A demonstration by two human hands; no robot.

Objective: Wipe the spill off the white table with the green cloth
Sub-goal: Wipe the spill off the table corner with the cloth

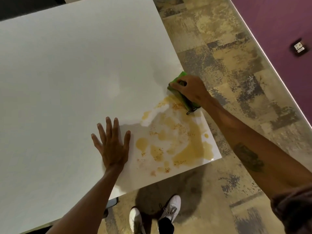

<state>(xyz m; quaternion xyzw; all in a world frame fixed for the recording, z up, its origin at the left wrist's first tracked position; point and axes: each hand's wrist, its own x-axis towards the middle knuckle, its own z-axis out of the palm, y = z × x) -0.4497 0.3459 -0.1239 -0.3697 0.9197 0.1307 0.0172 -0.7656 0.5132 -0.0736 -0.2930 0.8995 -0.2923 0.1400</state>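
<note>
A yellow-brown spill (184,141) with reddish specks covers the near right corner of the white table (67,73). At the table's right edge, just beyond the far end of the spill, the folded green cloth (179,92) lies pressed under my right hand (191,89), whose fingers grip its top. My left hand (112,144) rests flat on the table with fingers spread, just left of the spill and apart from it. Part of the cloth is hidden under my right hand.
The table's right edge and near corner (219,156) border a mottled tan and grey floor (236,81). My white shoes (170,210) stand below the near edge. A purple wall (278,22) with a socket (299,47) runs along the far right.
</note>
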